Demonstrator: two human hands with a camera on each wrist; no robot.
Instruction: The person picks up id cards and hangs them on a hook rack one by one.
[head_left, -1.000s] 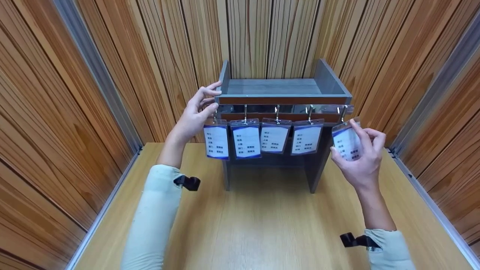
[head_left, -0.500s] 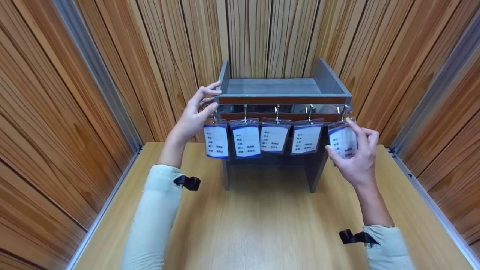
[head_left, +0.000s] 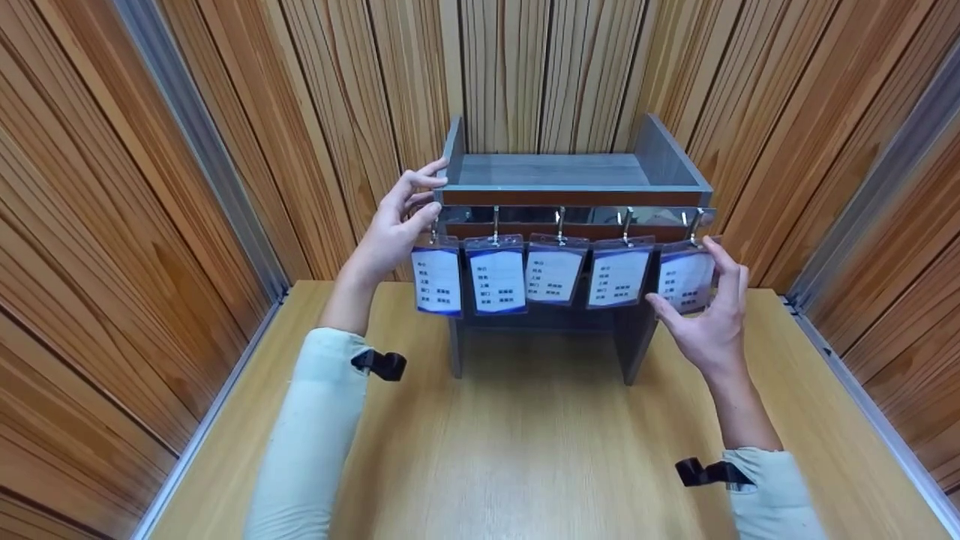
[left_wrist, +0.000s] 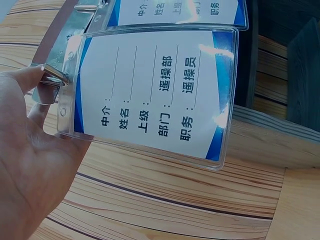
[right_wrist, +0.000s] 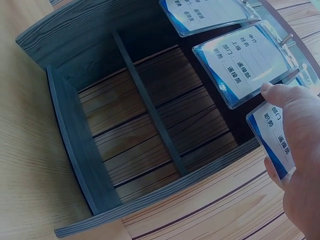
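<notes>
Five or so is not counted here; several clear-sleeved name badges hang from metal hooks on a hook rail (head_left: 529, 215) across the front of a grey shelf (head_left: 555, 171). My left hand (head_left: 397, 221) holds the shelf's left front corner, fingers along the side panel, thumb beside the end hook (left_wrist: 54, 75). Just below that thumb hangs the leftmost badge (head_left: 436, 281), with blue corners and printed lines. My right hand (head_left: 709, 319) grips the rightmost badge (head_left: 684, 276) by its edges, index finger near its top right corner and thumb at the lower left. This badge's top is right beneath the last hook (head_left: 696, 223).
The shelf stands on a light wooden table (head_left: 540, 457) against a wood-plank wall (head_left: 510, 67). Plank walls with metal edge strips rise on both sides. Another badge (right_wrist: 245, 62) hangs close to my right thumb.
My right hand has moved left with the rightmost badge, which now hangs straighter and closer to its neighbour. My left hand stays at the shelf corner. The head view has shifted slightly.
</notes>
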